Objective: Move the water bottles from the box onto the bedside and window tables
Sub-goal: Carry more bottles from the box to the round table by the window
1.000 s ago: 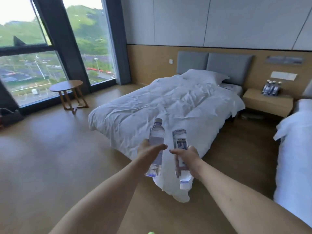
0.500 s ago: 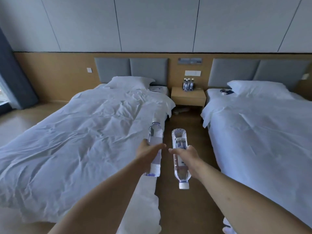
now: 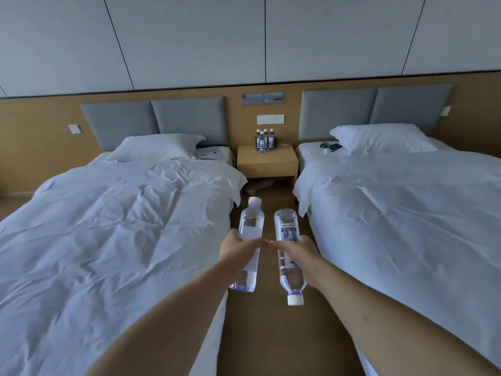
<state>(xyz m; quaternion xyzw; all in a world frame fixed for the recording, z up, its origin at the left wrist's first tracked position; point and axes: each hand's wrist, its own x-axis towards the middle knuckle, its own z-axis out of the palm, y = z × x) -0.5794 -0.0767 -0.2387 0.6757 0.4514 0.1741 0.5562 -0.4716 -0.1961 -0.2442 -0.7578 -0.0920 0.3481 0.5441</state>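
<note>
Our left hand (image 3: 238, 252) grips an upright bottle (image 3: 249, 242); our right hand (image 3: 296, 256) grips the inverted bottle (image 3: 288, 253), cap down. Both are well short of the bedside counter (image 3: 267, 161), whose back already holds a bottle cluster (image 3: 264, 140). We could topple those, or forget to flip ours.

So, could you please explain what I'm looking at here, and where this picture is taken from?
There is no machine here: the camera sits on a person's head, looking forward and down, so the two bare arms are theirs. The left hand has its grip round a clear plastic water bottle with its white cap pointing up. The right hand holds a second clear labelled bottle upside down, cap lowest. Ahead, between two white-sheeted beds, stands a light wooden bedside table with a cluster of small water bottles already on it.
</note>
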